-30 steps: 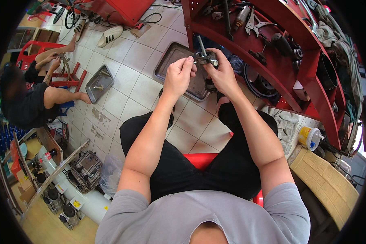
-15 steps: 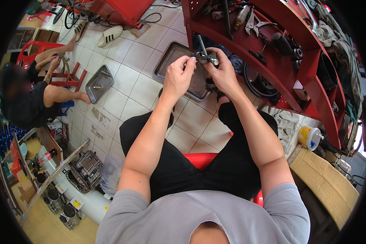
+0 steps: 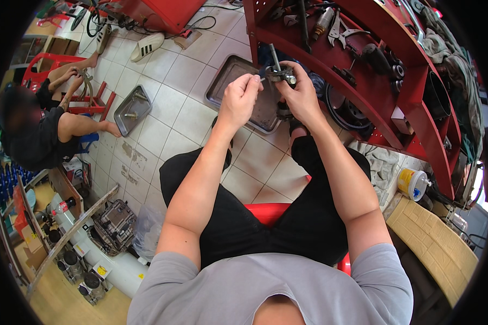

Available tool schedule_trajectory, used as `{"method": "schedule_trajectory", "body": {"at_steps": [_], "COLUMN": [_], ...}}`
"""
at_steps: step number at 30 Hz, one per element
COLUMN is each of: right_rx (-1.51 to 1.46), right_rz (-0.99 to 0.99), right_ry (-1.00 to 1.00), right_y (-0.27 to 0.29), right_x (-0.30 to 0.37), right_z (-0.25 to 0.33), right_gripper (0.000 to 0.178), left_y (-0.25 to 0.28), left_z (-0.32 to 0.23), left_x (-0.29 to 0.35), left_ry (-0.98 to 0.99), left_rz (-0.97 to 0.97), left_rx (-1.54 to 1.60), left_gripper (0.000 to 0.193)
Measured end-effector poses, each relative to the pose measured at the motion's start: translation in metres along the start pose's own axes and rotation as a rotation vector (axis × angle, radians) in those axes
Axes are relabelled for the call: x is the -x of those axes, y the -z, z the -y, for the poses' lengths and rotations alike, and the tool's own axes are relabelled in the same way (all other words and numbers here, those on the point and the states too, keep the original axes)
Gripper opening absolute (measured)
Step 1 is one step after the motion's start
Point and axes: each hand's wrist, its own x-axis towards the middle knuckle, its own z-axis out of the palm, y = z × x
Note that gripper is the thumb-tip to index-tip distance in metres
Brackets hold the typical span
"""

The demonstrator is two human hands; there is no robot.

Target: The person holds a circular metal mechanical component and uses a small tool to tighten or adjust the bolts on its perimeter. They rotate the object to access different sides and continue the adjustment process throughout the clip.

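My right hand [image 3: 298, 96] is closed around a dark metal part [image 3: 277, 75], ring-like, with a bright bolt-like end and a long steel rod [image 3: 274, 54] sticking up from it. Just left of that part, my left hand [image 3: 238, 100] pinches a small, thin, light-coloured piece [image 3: 262, 79], too small to name. A narrow gap separates the fingertips of the two hands. Both are held over a grey metal tray [image 3: 218, 89] on the tiled floor. Another dark metal piece [image 3: 283, 110] shows below my right hand; what it rests on is hidden.
A red metal shelf unit [image 3: 336, 70] with pliers [image 3: 339, 32] and machine parts curves along the right. At left, a seated person [image 3: 38, 124] handles a curved part beside a second tray [image 3: 119, 116]. A white tub [image 3: 409, 181] and cardboard [image 3: 434, 244] lie at right.
My hands have moved slightly apart, and the thin piece in my left fingers now shows. The metal part has shifted a little right. A second piece now shows in the other person's tray.
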Motion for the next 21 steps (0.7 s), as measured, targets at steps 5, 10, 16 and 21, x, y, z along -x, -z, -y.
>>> {"method": "schedule_trajectory", "body": {"at_steps": [5, 10, 16, 21], "right_rx": [0.000, -0.080, 0.043, 0.189], "right_rz": [0.014, 0.102, 0.119, 0.163], "right_ry": [-0.026, 0.019, 0.095, 0.078], "right_y": [0.003, -0.009, -0.018, -0.018], "right_x": [-0.001, 0.006, 0.014, 0.017], "right_z": [0.001, -0.001, -0.002, 0.004], "right_gripper": [0.037, 0.037, 0.042, 0.043], "left_y": [0.000, -0.033, -0.044, -0.043], "left_z": [0.008, 0.043, 0.026, 0.027], "left_x": [-0.004, -0.006, 0.004, 0.006], "left_ry": [0.225, 0.468, 0.561, 0.577], "left_rz": [-0.104, -0.251, -0.268, -0.286], "left_rx": [0.561, 1.151, 1.230, 1.244], "left_gripper": [0.034, 0.035, 0.043, 0.041]}}
